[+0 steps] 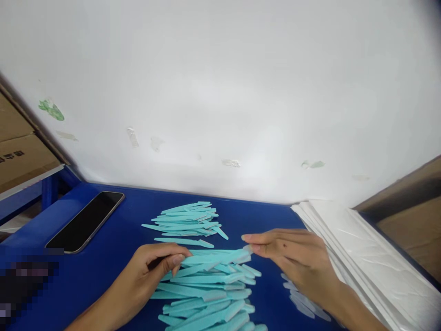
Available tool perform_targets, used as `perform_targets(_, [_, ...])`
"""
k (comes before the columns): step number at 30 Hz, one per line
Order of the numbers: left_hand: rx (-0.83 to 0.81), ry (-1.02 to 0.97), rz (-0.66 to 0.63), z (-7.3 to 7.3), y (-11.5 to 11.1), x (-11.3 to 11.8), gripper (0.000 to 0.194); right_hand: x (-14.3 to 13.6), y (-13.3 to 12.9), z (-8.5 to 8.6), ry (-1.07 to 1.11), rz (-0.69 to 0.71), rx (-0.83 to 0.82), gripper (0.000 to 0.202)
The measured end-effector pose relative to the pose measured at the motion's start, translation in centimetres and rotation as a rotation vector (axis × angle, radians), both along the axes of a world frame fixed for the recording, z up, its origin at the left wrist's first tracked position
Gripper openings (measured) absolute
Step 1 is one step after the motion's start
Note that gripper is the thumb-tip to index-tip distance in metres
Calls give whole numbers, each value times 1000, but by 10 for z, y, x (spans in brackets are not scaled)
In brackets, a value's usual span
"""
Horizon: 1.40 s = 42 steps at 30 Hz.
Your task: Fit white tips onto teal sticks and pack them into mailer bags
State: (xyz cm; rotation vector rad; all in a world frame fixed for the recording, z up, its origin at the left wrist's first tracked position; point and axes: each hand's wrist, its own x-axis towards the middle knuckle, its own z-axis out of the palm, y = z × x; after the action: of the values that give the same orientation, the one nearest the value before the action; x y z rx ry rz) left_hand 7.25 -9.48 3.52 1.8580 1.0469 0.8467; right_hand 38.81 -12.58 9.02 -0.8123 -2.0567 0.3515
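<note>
My left hand (148,269) pinches the handle end of a turquoise eyebrow razor (215,256) between thumb and fingers. At the razor's blade end, my right hand (299,253) pinches a small translucent blade cover (247,249); whether it is fully seated on the blade I cannot tell. Beneath both hands spreads a larger heap of turquoise razors (200,294), blade ends to the right. Farther back lies a smaller pile of the same razors (188,221), with a single one along its near side. Several loose translucent covers (303,303) rest under my right wrist, partly hidden.
A dark phone (86,221) lies on the blue table (131,216) at the left. White flat sheets (365,262) are stacked at the right. Cardboard boxes (24,154) stand at both sides, and a white wall (220,92) closes off the back.
</note>
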Motion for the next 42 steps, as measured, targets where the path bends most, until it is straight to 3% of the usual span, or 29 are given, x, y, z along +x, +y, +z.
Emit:
perform_targets(3, [8,13,17,-1,-1,0,35,-4,-1,-1,-65,19,62,23])
perform_targets(6, [56,35,43,0,-3,1,31,-8,-3,-1,-151,-50,185,18])
perform_targets(11, [333,82,-10,-1,-9,0,25,-15,-10,-11,-279,-123,303,22])
perform_targets(15, [502,76,-111,-4,-13,-1,38,-29,-17,-21,-164,-121,243,17])
perform_targets(22, [637,79,-75,3,-12,-3,44,-46,-20,-31,-67,-109,164,22])
perform_targets(26, [662,120,-86,-3,-13,-5,50,-49,-18,-37,-6,-108,101,23])
perform_targets(30, [669,162,-109,-7,-17,-5,51,-48,-18,-39,-166,-125,42,16])
perform_targets(34, [692,166,-90,-1,-15,-7,47,-37,-15,-34,-285,-138,-90,21])
perform_targets(37, [706,205,-33,1,-5,-13,44,-22,-7,-27,-331,-221,-193,19])
perform_targets(42, [716,356,2,-8,15,-20,27,6,9,-23,-478,-367,-273,20])
